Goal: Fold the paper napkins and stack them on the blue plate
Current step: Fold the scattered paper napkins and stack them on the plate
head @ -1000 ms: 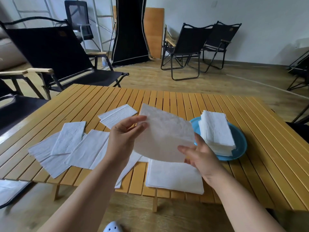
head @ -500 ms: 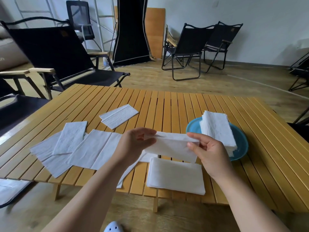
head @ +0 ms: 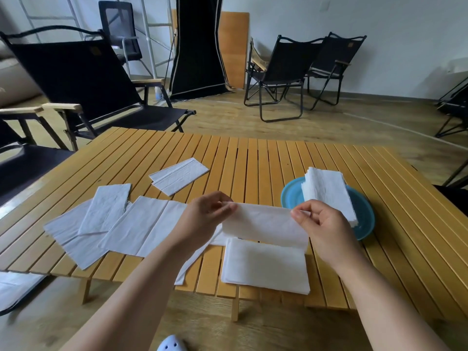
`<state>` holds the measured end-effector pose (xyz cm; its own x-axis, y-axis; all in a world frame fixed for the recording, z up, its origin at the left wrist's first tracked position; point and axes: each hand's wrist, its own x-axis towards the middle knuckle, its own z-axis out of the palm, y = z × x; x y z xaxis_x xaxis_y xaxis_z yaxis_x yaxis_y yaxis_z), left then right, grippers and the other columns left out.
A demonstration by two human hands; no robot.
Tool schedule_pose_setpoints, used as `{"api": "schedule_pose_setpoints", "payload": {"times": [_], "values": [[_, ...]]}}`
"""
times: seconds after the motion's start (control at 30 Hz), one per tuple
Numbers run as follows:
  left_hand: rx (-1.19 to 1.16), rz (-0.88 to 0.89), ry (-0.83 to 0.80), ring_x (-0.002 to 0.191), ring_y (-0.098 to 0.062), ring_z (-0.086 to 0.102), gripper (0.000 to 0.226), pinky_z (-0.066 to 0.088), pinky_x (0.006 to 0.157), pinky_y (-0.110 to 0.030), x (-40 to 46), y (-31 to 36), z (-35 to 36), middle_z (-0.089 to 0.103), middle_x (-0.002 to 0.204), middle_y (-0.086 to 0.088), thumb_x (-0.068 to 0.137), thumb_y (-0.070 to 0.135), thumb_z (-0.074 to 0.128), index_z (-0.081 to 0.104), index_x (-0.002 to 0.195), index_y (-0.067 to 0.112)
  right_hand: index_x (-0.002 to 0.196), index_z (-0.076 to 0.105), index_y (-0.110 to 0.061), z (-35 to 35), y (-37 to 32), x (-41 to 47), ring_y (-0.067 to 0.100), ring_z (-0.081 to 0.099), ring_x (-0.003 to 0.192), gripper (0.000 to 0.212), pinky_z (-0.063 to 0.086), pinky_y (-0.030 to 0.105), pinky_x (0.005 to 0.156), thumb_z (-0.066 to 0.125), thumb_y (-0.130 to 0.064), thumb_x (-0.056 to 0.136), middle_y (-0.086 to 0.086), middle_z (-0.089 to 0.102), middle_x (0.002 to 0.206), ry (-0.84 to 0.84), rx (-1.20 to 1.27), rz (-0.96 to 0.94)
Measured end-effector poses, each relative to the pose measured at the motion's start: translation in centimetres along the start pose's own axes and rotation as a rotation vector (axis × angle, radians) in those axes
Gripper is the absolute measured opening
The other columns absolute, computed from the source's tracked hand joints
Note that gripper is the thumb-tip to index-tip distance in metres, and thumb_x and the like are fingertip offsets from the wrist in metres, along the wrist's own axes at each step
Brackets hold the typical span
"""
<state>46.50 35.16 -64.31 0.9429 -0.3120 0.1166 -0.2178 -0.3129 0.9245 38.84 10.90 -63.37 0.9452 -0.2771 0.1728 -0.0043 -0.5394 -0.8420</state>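
Loose napkins [head: 141,224]: scattered flat on the bench [head: 253,160], left side; thin, limp, likely to drift.
Left hand [head: 202,219]: pinches the held napkin's upper left corner.
Held napkin [head: 266,225]: folded in half, hanging above the bench; soft, tears easily, best gripped at corners.
Right hand [head: 321,229]: pinches the upper right corner.
Blue plate [head: 291,198]: right, carrying a stack of folded napkins [head: 326,191].

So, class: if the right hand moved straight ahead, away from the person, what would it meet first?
Probably the stack of folded napkins on the blue plate, just beyond the right hand, which pinches the held napkin. Depth is hard to judge from one view.
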Motion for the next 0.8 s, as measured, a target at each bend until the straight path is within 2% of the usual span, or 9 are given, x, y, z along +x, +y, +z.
{"api": "schedule_pose_setpoints", "payload": {"times": [0.1, 0.17, 0.23, 0.3, 0.4, 0.53, 0.63, 0.73, 0.8], "values": [[0.149, -0.084, -0.05, 0.068, -0.008, 0.059, 0.01, 0.043, 0.054, -0.011, -0.2, -0.3, 0.9, 0.068, 0.077, 0.011, 0.1, 0.028, 0.06, 0.066, 0.092, 0.026, 0.089, 0.065, -0.027, 0.0, 0.7, -0.1, 0.005, 0.062, 0.093, 0.008, 0.048, 0.02, 0.07, 0.065, -0.033, 0.096, -0.015, 0.069, 0.093, -0.163, -0.149, 0.129], [0.235, -0.138, -0.102, 0.073, -0.012, 0.064, 0.007, 0.055, 0.062, -0.019, -0.2, -0.8, 1.4, 0.072, 0.085, 0.007, 0.099, 0.028, 0.06, 0.064, 0.094, 0.028, 0.091, 0.066, -0.026, 0.0, 1.2, -0.1, 0.008, 0.063, 0.091, 0.007, 0.055, 0.028, 0.076, 0.065, -0.03, 0.096, -0.011, 0.069, 0.093, -0.255, -0.248, 0.209], [0.255, -0.187, -0.155, 0.08, -0.015, 0.071, 0.004, 0.063, 0.078, -0.037, -0.1, -1.4, 1.7, 0.074, 0.09, 0.003, 0.098, 0.025, 0.063, 0.062, 0.095, 0.028, 0.091, 0.066, -0.027, 0.0, 1.8, -0.1, 0.01, 0.064, 0.088, 0.006, 0.058, 0.032, 0.078, 0.064, -0.03, 0.097, -0.007, 0.068, 0.092, -0.297, -0.337, 0.254], [0.288, -0.206, -0.193, 0.08, -0.017, 0.073, 0.004, 0.063, 0.077, -0.044, -0.2, -1.5, 1.9, 0.074, 0.091, 0.0, 0.096, 0.023, 0.065, 0.062, 0.097, 0.024, 0.092, 0.065, -0.028, 0.0, 2.2, -0.1, 0.012, 0.063, 0.085, 0.005, 0.055, 0.028, 0.073, 0.065, -0.03, 0.096, -0.005, 0.067, 0.091, -0.31, -0.391, 0.28], [0.419, -0.183, -0.221, 0.076, -0.014, 0.073, 0.009, 0.063, 0.076, -0.039, -0.4, -1.5, 2.0, 0.075, 0.092, -0.001, 0.095, 0.024, 0.067, 0.061, 0.102, 0.022, 0.092, 0.065, -0.028, 0.5, 2.7, -0.1, 0.01, 0.062, 0.083, 0.004, 0.05, 0.024, 0.067, 0.066, -0.031, 0.095, -0.005, 0.066, 0.091, -0.319, -0.45, 0.307], [0.528, -0.152, -0.22, 0.083, -0.013, 0.068, 0.019, 0.061, 0.077, -0.034, -0.7, -2.0, 2.1, 0.072, 0.099, 0.003, 0.094, 0.031, 0.068, 0.061, 0.109, 0.023, 0.092, 0.065, -0.028, 1.1, 2.8, -0.2, 0.008, 0.062, 0.083, 0.005, 0.048, 0.02, 0.062, 0.069, -0.031, 0.093, -0.006, 0.065, 0.091, -0.301, -0.509, 0.316], [0.601, -0.127, -0.206, 0.085, -0.011, 0.062, 0.024, 0.056, 0.071, -0.025, -0.7, -2.2, 2.2, 0.065, 0.102, 0.005, 0.094, 0.034, 0.067, 0.06, 0.114, 0.024, 0.091, 0.06, -0.027, 1.3, 2.7, -0.1, 0.009, 0.062, 0.08, 0.016, 0.053, 0.021, 0.064, 0.075, -0.034, 0.087, -0.006, 0.063, 0.089, -0.266, -0.535, 0.339], [0.669, -0.123, -0.205, 0.093, -0.013, 0.059, 0.025, 0.054, 0.075, -0.023, -0.5, -2.6, 2.5, 0.055, 0.113, 0.004, 0.093, 0.037, 0.068, 0.064, 0.116, 0.028, 0.097, 0.056, -0.027, 1.2, 2.8, -0.1, 0.009, 0.061, 0.081, 0.031, 0.052, 0.021, 0.063, 0.08, -0.038, 0.081, -0.006, 0.06, 0.093, -0.254, -0.542, 0.39], [0.691, -0.117, -0.224, 0.098, -0.014, 0.056, 0.028, 0.051, 0.076, -0.022, -0.4, -2.7, 2.7, 0.051, 0.116, 0.004, 0.092, 0.039, 0.068, 0.064, 0.116, 0.027, 0.097, 0.057, -0.026, 1.2, 2.8, -0.1, 0.01, 0.061, 0.08, 0.032, 0.049, 0.021, 0.06, 0.08, -0.039, 0.08, -0.005, 0.06, 0.093, -0.27, -0.536, 0.41]]}}
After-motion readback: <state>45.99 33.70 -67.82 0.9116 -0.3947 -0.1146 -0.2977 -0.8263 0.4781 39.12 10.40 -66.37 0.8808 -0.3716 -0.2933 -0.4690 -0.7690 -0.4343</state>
